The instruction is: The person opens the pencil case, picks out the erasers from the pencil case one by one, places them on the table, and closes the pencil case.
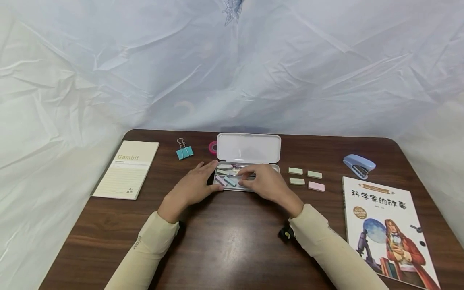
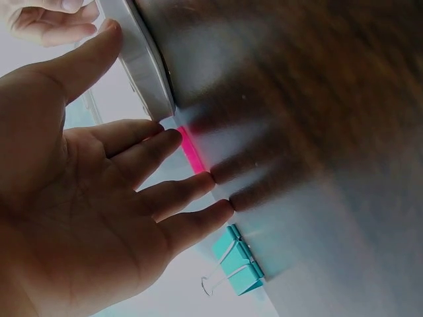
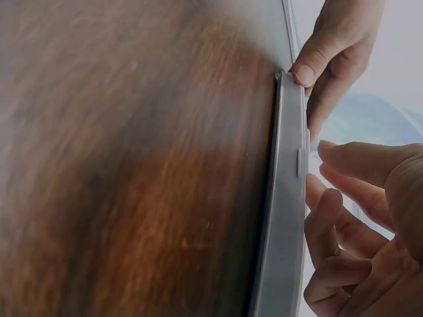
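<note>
A white pencil box stands with its lid up at the back middle of the table. Its tray holds small pastel blocks, including a lilac one and a mint one, plus other small items. My left hand spreads over the box's left end, thumb touching the near left corner and straight fingers reaching the tabletop beside it. My right hand is over the tray's right half, fingers bent downward. In the right wrist view, its thumb and forefinger are slightly apart; the box wall partly hides what they touch.
Right of the box lie several small blocks, green and pink. A blue stapler and a picture-covered book are farther right. Leftward are a pink tape roll, a teal binder clip and a notebook.
</note>
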Demonstrator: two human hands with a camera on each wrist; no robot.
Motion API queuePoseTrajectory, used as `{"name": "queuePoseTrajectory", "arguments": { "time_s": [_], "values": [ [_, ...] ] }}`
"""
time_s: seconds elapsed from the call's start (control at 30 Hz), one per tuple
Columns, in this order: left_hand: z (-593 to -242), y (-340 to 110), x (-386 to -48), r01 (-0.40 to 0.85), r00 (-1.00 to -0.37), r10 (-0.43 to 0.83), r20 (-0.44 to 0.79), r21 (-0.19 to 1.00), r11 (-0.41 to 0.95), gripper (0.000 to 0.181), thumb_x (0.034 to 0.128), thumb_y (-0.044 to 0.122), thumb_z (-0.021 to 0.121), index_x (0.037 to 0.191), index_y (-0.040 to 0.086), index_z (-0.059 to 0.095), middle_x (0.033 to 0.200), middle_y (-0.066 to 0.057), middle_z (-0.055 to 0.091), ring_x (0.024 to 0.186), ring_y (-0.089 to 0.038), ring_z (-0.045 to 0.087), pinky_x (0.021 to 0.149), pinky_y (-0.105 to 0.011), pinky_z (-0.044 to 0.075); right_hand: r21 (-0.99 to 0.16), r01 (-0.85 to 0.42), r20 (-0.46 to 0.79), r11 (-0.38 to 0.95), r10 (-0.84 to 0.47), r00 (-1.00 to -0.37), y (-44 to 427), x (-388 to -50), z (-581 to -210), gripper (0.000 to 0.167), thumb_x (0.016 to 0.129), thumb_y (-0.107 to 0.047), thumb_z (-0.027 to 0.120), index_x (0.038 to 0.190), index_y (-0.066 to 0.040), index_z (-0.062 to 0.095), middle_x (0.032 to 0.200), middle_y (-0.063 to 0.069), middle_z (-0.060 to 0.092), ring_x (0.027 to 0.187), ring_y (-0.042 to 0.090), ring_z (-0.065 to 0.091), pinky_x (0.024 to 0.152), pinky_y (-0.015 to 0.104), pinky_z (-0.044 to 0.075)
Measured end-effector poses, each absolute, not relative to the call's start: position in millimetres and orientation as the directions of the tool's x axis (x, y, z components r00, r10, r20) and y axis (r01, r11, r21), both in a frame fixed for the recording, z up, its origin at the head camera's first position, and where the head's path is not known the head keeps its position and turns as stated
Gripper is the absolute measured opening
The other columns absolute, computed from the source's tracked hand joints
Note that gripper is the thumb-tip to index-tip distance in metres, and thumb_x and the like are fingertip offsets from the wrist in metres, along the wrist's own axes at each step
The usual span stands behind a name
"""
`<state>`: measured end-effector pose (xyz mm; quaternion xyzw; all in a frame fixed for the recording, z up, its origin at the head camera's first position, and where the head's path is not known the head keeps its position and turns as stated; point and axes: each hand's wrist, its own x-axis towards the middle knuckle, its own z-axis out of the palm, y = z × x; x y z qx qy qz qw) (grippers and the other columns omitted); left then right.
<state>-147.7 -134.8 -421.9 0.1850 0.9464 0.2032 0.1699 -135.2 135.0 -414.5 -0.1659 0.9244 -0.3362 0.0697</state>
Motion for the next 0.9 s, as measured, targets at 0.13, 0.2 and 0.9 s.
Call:
{"name": "queuePoseTrajectory", "arguments": {
  "time_s": [0.13, 0.2, 0.9],
  "values": [
    [-421.9, -134.2, -148.1, 0.279, -0.874, 0.419, -0.248, 0.449, 0.849, 0.093, 0.1107, 0.056, 0.072, 0.183, 0.014, 0.031, 0.190, -0.009, 0.034, 0.176, -0.053, 0.027, 0.142, -0.070, 0.029, -0.636, -0.277, -0.013, 0.720, -0.369, -0.929, 132.0, -139.8, -422.6, 0.022, 0.102, -0.028, 0.086, 0.123, -0.024, 0.090, 0.105, -0.008, 0.088, 0.089, 0.011, 0.074, 0.080, 0.037, 0.060],
    [-422.1, -134.2, -148.6, 0.283, -0.871, 0.425, -0.247, 0.455, 0.844, 0.094, 0.1102, 0.057, 0.073, 0.183, 0.014, 0.031, 0.190, -0.009, 0.035, 0.175, -0.054, 0.027, 0.142, -0.070, 0.030, -0.628, -0.310, 0.014, 0.714, -0.387, -0.922, 132.0, -145.0, -433.4, 0.021, 0.102, -0.030, 0.085, 0.123, -0.026, 0.090, 0.103, -0.009, 0.087, 0.088, 0.011, 0.075, 0.075, 0.036, 0.059],
    [-443.9, -139.8, -156.9, 0.315, -0.871, 0.442, -0.217, 0.443, 0.839, 0.098, 0.1091, 0.068, 0.068, 0.183, 0.017, 0.029, 0.190, -0.007, 0.033, 0.175, -0.055, 0.028, 0.141, -0.070, 0.031, -0.548, -0.318, 0.006, 0.774, -0.376, -0.927, 113.6, -153.2, -456.2, 0.017, 0.101, -0.030, 0.084, 0.116, -0.031, 0.092, 0.109, -0.008, 0.089, 0.078, 0.004, 0.071, 0.062, 0.030, 0.054]
  ]
}}
